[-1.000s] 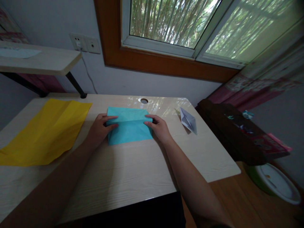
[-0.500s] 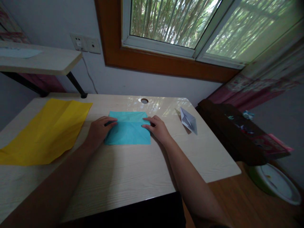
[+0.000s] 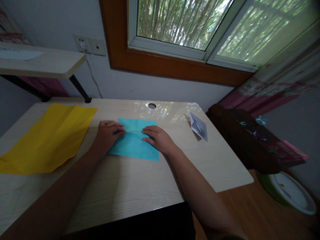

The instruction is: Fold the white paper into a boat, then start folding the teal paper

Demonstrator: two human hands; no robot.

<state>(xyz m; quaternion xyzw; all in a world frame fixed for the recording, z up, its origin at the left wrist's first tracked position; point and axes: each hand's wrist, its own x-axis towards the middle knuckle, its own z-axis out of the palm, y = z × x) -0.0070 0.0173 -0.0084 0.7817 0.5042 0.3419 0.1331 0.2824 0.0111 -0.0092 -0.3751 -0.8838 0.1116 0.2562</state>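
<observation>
Left hand (image 3: pixel 108 135) is pinching the blue paper (image 3: pixel 136 151) near its crease (image 3: pixel 133 133), while the right hand (image 3: pixel 158 137) is lying on it, thumb apart from the fingers; the paper is resting on the table (image 3: pixel 140 190) between and under them. In the head view, uneven pulling by the hands could skew the crease, and light pressure from the right could let the sheet slip. Well beyond the right hand, a green and white tub (image 3: pixel 270 191) is sitting; whether its small yellowish thing (image 3: pixel 281 185) is lying inside or on a lid is unclear.
</observation>
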